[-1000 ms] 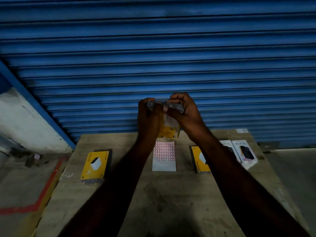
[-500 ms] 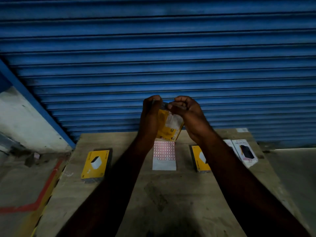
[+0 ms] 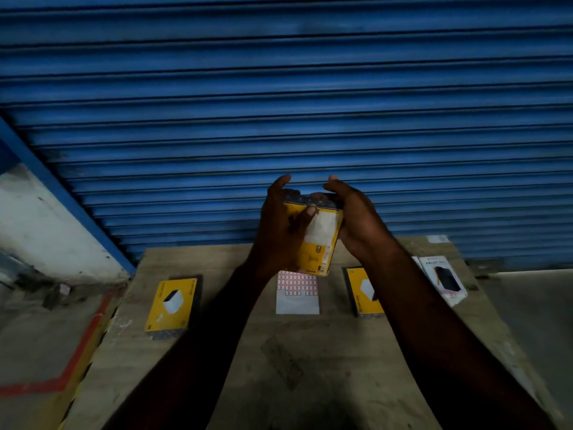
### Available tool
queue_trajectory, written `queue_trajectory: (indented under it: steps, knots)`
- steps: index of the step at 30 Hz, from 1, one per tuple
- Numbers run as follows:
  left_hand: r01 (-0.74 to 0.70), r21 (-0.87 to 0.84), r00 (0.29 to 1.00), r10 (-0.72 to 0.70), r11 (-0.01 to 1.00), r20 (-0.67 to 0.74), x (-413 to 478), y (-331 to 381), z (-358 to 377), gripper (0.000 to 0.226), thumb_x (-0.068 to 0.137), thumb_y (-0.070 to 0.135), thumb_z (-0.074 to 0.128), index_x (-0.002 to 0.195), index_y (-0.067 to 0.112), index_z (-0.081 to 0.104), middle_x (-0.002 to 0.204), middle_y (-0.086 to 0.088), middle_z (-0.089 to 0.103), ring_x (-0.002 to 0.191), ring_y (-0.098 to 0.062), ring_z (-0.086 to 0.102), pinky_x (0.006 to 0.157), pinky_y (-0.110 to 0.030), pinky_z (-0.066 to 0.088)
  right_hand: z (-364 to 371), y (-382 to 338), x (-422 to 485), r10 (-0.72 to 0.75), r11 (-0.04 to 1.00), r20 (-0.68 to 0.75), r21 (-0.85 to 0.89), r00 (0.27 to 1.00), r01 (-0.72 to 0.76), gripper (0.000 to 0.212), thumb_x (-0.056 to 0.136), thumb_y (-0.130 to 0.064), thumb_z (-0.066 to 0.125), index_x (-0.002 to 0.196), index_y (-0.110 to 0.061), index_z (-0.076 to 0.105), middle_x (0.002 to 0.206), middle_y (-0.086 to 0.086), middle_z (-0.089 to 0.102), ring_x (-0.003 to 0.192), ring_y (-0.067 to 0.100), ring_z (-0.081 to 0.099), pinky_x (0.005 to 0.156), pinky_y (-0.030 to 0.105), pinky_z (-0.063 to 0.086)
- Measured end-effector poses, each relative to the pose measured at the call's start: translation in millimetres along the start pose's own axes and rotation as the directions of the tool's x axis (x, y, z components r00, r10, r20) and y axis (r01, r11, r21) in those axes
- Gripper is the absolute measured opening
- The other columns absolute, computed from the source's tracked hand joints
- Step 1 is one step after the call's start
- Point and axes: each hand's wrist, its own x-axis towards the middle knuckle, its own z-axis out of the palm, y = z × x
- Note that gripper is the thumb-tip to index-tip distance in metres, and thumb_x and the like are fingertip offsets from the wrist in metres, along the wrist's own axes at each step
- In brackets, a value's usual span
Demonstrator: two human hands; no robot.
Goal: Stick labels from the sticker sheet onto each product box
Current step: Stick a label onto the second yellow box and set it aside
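A yellow product box point(image 3: 321, 240) is held up above the table, tilted, its back face with a white panel towards me. My left hand point(image 3: 280, 228) grips its left side, thumb across the face. My right hand point(image 3: 356, 221) holds its right edge and top. Below it the sticker sheet point(image 3: 297, 294), with rows of red-edged labels, lies flat on the wooden table point(image 3: 310, 367). A second yellow box point(image 3: 172, 304) lies to the left, a third yellow box point(image 3: 361, 291) to the right, partly behind my right forearm. Two white boxes point(image 3: 443, 279) lie at the far right.
A blue roller shutter point(image 3: 279, 103) stands right behind the table. To the left the floor carries a red line point(image 3: 77, 352) and yellow-black edge stripes. Grey floor lies on the right of the table.
The held box has turned from edge-on to showing its yellow back face, and has come down slightly. Both hands shifted their grip from the top edge to the sides.
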Motion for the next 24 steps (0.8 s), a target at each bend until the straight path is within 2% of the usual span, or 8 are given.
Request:
queue_trajectory:
  steps: [3, 6, 9, 13, 17, 20, 22, 24]
  knots:
    - [-0.023, 0.006, 0.992, 0.022, 1.000, 0.126, 4.9, -2.3, -5.4, 0.077, 0.086, 0.037, 0.066, 0.146, 0.022, 0.020, 0.124, -0.003, 0.050, 0.108, -0.006, 0.055, 0.091, -0.032, 0.050, -7.0, -2.7, 3.0, 0.045, 0.999, 0.038, 0.006, 0.998, -0.045, 0.022, 0.095, -0.035, 0.056, 0.110, -0.018, 0.057, 0.090, 0.004, 0.070, 0.070, 0.019, 0.068, 0.063, 0.031, 0.052]
    - [-0.013, 0.000, 0.985, 0.013, 1.000, 0.174, 10.4, -0.9, -11.9, 0.076, 0.087, 0.010, 0.067, 0.147, 0.016, 0.020, 0.118, 0.007, 0.051, 0.102, 0.009, 0.053, 0.083, -0.011, 0.046, -12.6, -2.0, 6.8, -0.066, 0.997, 0.088, 0.032, 0.994, 0.063, 0.013, 0.093, -0.026, 0.060, 0.101, -0.016, 0.059, 0.099, 0.007, 0.070, 0.088, 0.021, 0.068, 0.075, 0.038, 0.053]
    - [0.086, -0.118, 0.988, -0.070, 0.989, 0.134, 14.7, -3.7, -14.0, 0.065, 0.088, 0.009, 0.067, 0.142, 0.021, 0.033, 0.120, 0.004, 0.056, 0.107, -0.010, 0.058, 0.092, -0.031, 0.051, -15.2, 3.6, 7.6, -0.178, 0.983, 0.091, 0.054, 0.980, 0.173, 0.030, 0.087, -0.005, 0.065, 0.114, -0.011, 0.054, 0.111, 0.010, 0.068, 0.101, 0.020, 0.066, 0.085, 0.035, 0.054]
    - [0.136, -0.257, 0.990, -0.120, 0.957, 0.078, 15.9, -2.9, -11.5, 0.049, 0.089, 0.009, 0.064, 0.133, 0.021, 0.048, 0.121, 0.003, 0.060, 0.111, -0.014, 0.060, 0.096, -0.042, 0.051, -15.0, 17.4, 7.5, -0.253, 0.949, 0.045, -0.180, 0.966, 0.257, 0.051, 0.080, -0.005, 0.074, 0.124, -0.011, 0.049, 0.115, 0.007, 0.067, 0.102, 0.019, 0.068, 0.077, 0.028, 0.056]
    - [0.204, -0.454, 0.966, -0.253, 0.867, -0.049, 22.6, -3.2, -11.9, 0.046, 0.082, 0.017, 0.068, 0.125, 0.023, 0.053, 0.124, -0.009, 0.061, 0.113, -0.027, 0.060, 0.096, -0.050, 0.050, -16.3, 31.8, 6.7, -0.200, 0.932, 0.021, -0.305, 0.980, 0.197, 0.057, 0.081, -0.010, 0.075, 0.130, -0.011, 0.047, 0.112, 0.004, 0.066, 0.091, 0.011, 0.068, 0.066, 0.023, 0.057]
    - [0.238, -0.560, 0.921, -0.367, 0.794, -0.129, 30.4, -9.3, -19.4, 0.048, 0.087, 0.012, 0.065, 0.132, 0.019, 0.050, 0.135, -0.016, 0.053, 0.116, -0.033, 0.056, 0.090, -0.049, 0.052, -24.1, 44.9, 5.4, -0.109, 0.922, 0.078, -0.366, 0.991, 0.130, 0.054, 0.083, -0.010, 0.073, 0.130, -0.010, 0.047, 0.119, 0.011, 0.066, 0.100, 0.021, 0.068, 0.078, 0.038, 0.060]
    - [0.270, -0.507, 0.920, -0.374, 0.818, -0.114, 32.5, -14.6, -23.8, 0.052, 0.093, 0.013, 0.059, 0.141, 0.021, 0.039, 0.141, -0.012, 0.046, 0.120, -0.030, 0.052, 0.088, -0.045, 0.051, -26.3, 48.7, 4.8, -0.047, 0.931, 0.082, -0.356, 0.995, 0.074, 0.051, 0.083, -0.012, 0.073, 0.128, -0.013, 0.049, 0.119, 0.010, 0.066, 0.103, 0.026, 0.068, 0.084, 0.049, 0.058]
    - [0.258, -0.303, 0.949, -0.300, 0.917, -0.098, 30.4, -20.3, -24.4, 0.072, 0.089, 0.027, 0.065, 0.149, 0.024, 0.025, 0.149, -0.009, 0.036, 0.131, -0.029, 0.043, 0.097, -0.049, 0.046, -23.0, 47.1, 5.5, -0.027, 0.962, 0.031, -0.272, 0.999, 0.034, 0.046, 0.083, -0.010, 0.073, 0.124, -0.010, 0.052, 0.117, 0.013, 0.066, 0.096, 0.028, 0.070, 0.081, 0.050, 0.058]
